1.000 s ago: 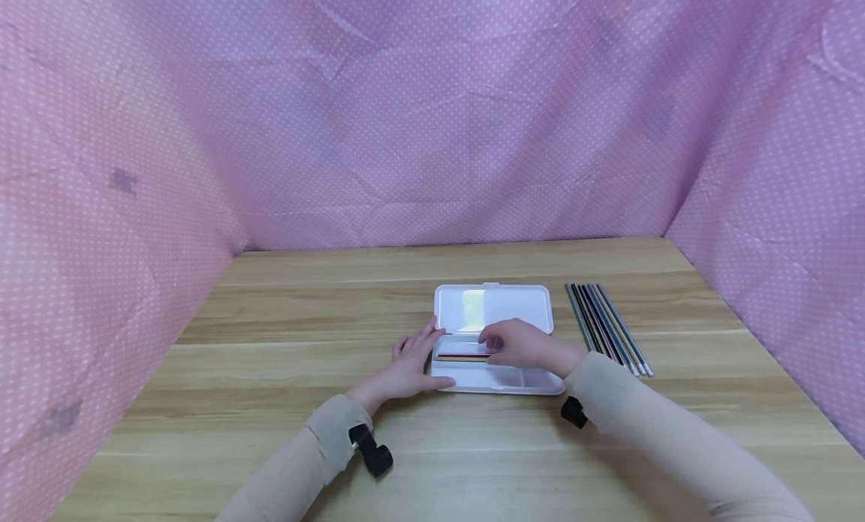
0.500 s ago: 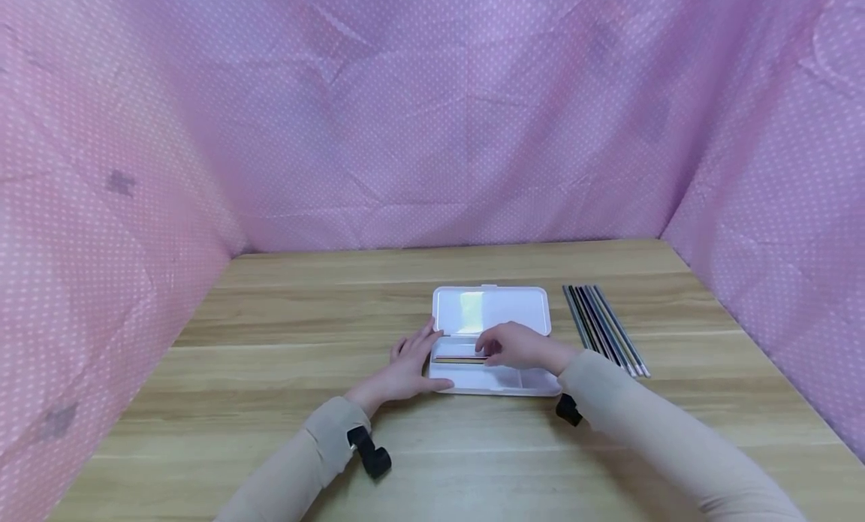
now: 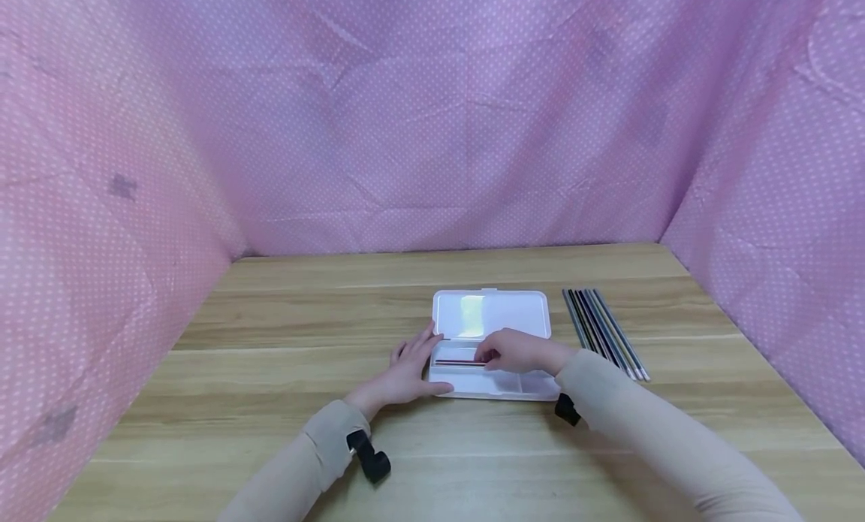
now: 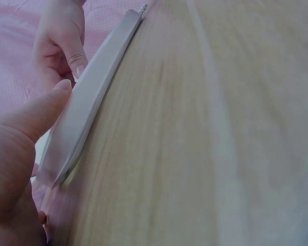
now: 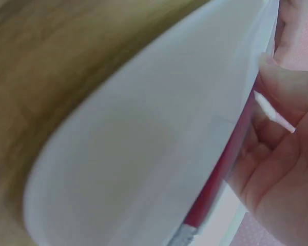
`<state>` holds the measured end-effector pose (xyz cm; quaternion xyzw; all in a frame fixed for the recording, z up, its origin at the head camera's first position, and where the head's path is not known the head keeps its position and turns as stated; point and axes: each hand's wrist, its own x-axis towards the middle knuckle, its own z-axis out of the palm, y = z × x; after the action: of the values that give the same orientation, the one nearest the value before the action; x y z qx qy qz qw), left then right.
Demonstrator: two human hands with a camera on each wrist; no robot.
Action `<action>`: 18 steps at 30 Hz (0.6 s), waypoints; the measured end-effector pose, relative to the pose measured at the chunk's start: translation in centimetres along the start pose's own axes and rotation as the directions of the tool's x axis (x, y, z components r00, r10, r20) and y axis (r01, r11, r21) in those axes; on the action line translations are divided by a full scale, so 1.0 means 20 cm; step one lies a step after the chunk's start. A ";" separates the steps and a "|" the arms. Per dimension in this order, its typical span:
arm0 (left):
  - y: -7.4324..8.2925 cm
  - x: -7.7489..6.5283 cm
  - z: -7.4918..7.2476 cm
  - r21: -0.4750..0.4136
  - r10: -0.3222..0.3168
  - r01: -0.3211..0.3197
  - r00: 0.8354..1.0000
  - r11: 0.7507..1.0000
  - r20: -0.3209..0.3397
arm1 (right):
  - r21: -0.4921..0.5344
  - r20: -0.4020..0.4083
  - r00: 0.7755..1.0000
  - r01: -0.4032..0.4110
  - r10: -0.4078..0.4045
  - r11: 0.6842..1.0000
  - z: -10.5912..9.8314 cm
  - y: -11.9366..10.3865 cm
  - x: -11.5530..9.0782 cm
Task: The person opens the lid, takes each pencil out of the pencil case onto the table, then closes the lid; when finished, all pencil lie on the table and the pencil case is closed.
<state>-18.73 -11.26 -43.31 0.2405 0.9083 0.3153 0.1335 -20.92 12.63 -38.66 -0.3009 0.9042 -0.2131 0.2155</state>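
Observation:
A white plastic pencil case (image 3: 473, 385) lies on the table with its lid (image 3: 507, 312) folded back. My left hand (image 3: 403, 373) spans the case's left end, fingers spread and fairly straight, thumb along the front edge. In the left wrist view, the left thumb (image 4: 41, 110) is against the case's outer wall. My right hand (image 3: 519, 349) reaches into the back compartment, its curled fingers and thumb at a dark red pencil (image 5: 218, 177). That pencil lies lengthwise along the compartment; its right part is hidden under the hand.
Several dark and grey-blue pencils (image 3: 604, 330) lie side by side on the wooden table (image 3: 324, 304), right of the case. Pink dotted cloth (image 3: 432, 131) hangs behind the table and at both sides. Black wrist cameras (image 3: 370, 459) are strapped under the sleeves.
My right hand has sunk slightly into the back compartment with the red pencil, and the yellowish strip beside it shows less. The left hand stays at the case's left end.

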 end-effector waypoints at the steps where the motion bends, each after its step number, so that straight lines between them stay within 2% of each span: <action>1: 0.00 0.00 0.00 0.002 0.000 0.000 1.000 1.000 0.000 | 0.011 0.004 1.000 -0.004 0.004 1.000 0.00 0.00 0.00; 18: 0.00 0.00 0.00 0.010 0.013 -0.012 1.000 1.000 -0.012 | 0.056 -0.048 0.998 0.043 -0.040 0.998 0.00 0.03 0.00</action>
<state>-18.74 -11.23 -43.38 0.2449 0.9091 0.3129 0.1250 -21.21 12.98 -39.00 -0.3084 0.8961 -0.2501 0.1981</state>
